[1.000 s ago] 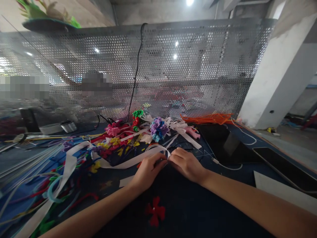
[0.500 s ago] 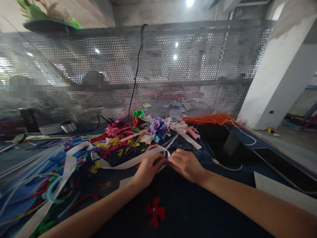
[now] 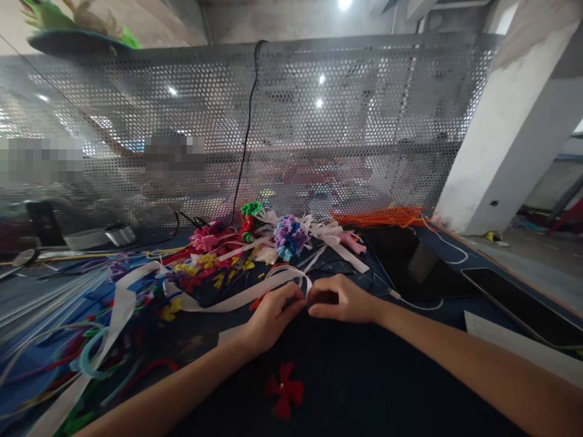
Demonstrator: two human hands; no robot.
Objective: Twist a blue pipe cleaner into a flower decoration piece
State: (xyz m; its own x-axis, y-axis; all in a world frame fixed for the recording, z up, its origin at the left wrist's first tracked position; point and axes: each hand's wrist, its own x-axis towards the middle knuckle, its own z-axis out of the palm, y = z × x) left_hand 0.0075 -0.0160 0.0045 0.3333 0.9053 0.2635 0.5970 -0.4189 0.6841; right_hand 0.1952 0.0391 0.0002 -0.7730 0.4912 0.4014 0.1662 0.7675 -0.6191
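My left hand (image 3: 273, 315) is closed in a pinch on a white ribbon (image 3: 246, 297), just in front of the heap of craft pieces. Part of the ribbon curls up in a loop between the two hands. Opposite it, my right hand (image 3: 341, 298) is curved, its thumb and fingertips close together at the ribbon's edge beside the left fingertips. The exact spot between the fingertips is small and partly hidden. Nearer to me, a red four-petal fuzzy flower (image 3: 285, 389) with a pale dot at its centre lies flat on the dark blue table (image 3: 364, 376).
Purple and blue fuzzy flowers (image 3: 290, 235) lie behind the hands. Coloured pipe cleaners and ribbon cover the left side. A black tablet (image 3: 410, 264), a phone (image 3: 514, 303) and a white cable stand right. Orange stems (image 3: 378, 216) lie before a perforated metal screen (image 3: 291, 133).
My right hand has turned and its fingers have arched, so a gap now shows between thumb and fingers. My left hand stays in nearly the same place. The view has shifted slightly.
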